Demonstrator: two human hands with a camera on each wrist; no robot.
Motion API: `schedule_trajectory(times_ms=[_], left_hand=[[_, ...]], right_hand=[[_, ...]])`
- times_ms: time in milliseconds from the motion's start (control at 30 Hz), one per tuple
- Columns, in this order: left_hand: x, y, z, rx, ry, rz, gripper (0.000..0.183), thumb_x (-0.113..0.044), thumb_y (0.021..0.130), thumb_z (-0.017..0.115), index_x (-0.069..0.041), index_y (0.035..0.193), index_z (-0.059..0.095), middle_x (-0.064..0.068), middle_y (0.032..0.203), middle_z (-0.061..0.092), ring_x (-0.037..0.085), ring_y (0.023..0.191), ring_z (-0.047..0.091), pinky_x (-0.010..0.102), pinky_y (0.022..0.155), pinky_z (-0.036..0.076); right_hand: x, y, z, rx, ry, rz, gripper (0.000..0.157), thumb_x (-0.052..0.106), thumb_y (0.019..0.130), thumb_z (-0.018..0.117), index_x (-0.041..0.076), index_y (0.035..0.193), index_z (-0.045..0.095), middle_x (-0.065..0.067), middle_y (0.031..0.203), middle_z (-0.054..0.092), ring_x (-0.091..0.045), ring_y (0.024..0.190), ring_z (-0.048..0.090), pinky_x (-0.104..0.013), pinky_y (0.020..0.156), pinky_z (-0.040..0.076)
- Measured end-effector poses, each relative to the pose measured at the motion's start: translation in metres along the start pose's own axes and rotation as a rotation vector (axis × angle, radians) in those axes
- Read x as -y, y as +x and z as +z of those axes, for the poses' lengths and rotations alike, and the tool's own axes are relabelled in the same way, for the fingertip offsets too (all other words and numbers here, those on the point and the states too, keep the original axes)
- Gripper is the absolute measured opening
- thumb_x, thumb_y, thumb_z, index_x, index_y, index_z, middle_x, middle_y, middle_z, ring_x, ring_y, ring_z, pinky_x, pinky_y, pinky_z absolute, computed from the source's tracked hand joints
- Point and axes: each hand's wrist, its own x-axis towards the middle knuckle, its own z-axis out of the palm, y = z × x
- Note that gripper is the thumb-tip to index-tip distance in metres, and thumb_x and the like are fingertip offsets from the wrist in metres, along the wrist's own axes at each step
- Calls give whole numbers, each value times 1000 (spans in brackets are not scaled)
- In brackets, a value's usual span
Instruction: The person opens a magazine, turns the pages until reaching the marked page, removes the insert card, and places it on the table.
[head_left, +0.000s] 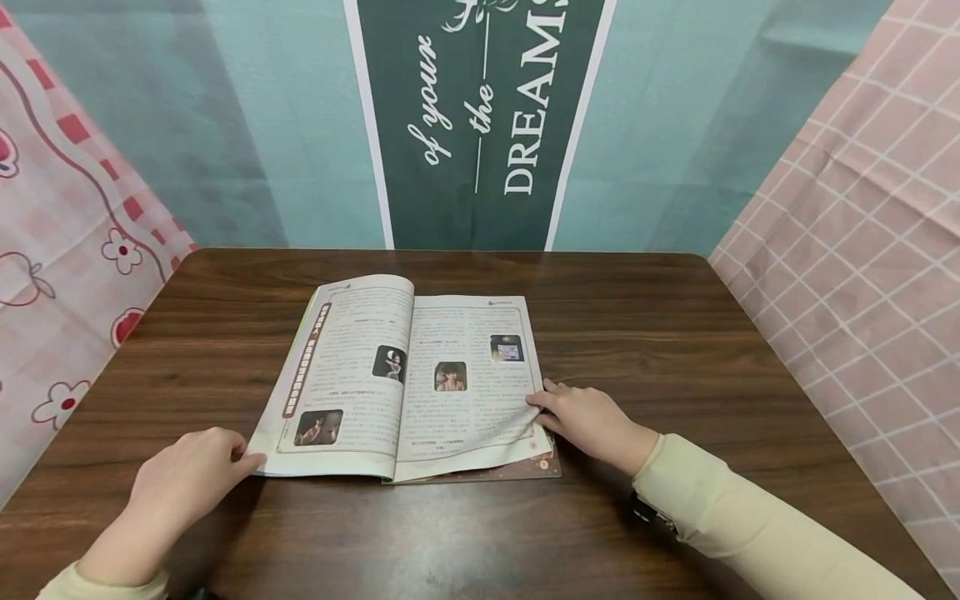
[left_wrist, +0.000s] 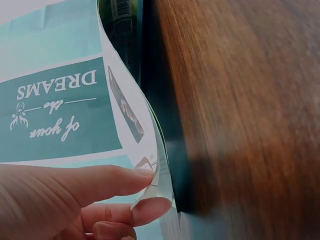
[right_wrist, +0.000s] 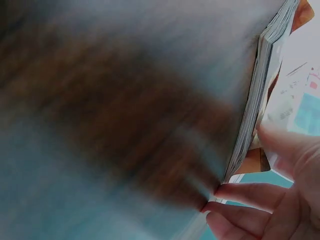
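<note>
1. Location: an opened paper magazine with white, printed pages point(head_left: 442, 417) is laid on a dark brown, wood-grained desk point(head_left: 660, 358), somewhat nearer the desk's left edge than its right. Its top is set near the back edge.

2. Weight and stiffness: the magazine is judged light overall. A thick block of sheets is shown in the right wrist view, yet each sheet is judged thin and limp; a diagonal ripple is seen across the lower part of the right-hand page.

3. Surface and fragility: the paper is judged smooth and fairly slippery, easily creased, and liable to tear if pulled sharply.

4. Recommended hold: outer page corners are best taken lightly between thumb and finger, away from the spine; several sheets may easily be caught together.

5. Left hand point(head_left: 187, 471): the lower outer corner of the left-hand page is pinched between thumb and finger, and the paper is bowed there. The exact number of sheets held cannot be told.

6. Right hand point(head_left: 600, 421): the magazine's right edge is touched. The fingers are fairly straight and parted from the thumb; no firm grip is seen.
</note>
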Motion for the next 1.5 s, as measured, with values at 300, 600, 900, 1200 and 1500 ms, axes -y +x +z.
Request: schedule_trajectory(times_ms=[300, 600, 900, 1200, 1500], left_hand=[[-1, -2, -3, 5, 17, -22, 38, -35, 86, 60, -17, 57, 43, 0, 55, 37, 18, 53, 39, 36, 45, 29], [-43, 3, -12, -335, 30, 195, 22, -30, 80, 69, -9, 85, 72, 12, 82, 64, 37, 71, 62, 51, 53, 44], [-135, 21, -1, -395, -80, 456, 21, -26, 79, 73, -11, 93, 74, 4, 80, 62, 23, 69, 61, 36, 53, 45], [-208, 40, 20, -397, -168, 630, 27, -36, 81, 70, -16, 100, 74, -2, 80, 61, 17, 70, 60, 31, 54, 46], [-245, 46, 36, -445, -124, 712, 17, -34, 85, 67, -22, 93, 76, -6, 72, 56, 15, 68, 59, 30, 51, 44]], right_hand=[[0, 3, -2, 7, -30, -6, 26, 7, 89, 59, 12, 113, 68, -24, 116, 60, -33, 88, 66, -42, 62, 51], [-6, 4, -5, 25, 44, -44, 25, 12, 89, 60, 8, 114, 64, -24, 115, 60, -33, 95, 64, -43, 69, 51], [-9, 7, -5, 7, 86, -14, 15, 17, 90, 59, 10, 102, 65, -6, 89, 69, -21, 75, 66, -39, 61, 49], [-8, 9, -9, 23, 109, 27, 16, 26, 91, 59, 14, 98, 67, 3, 77, 66, -12, 64, 61, -36, 57, 48], [-3, 8, -5, 8, 89, 5, 15, 24, 90, 60, 10, 96, 62, 4, 63, 53, -15, 57, 55, -38, 53, 45]])
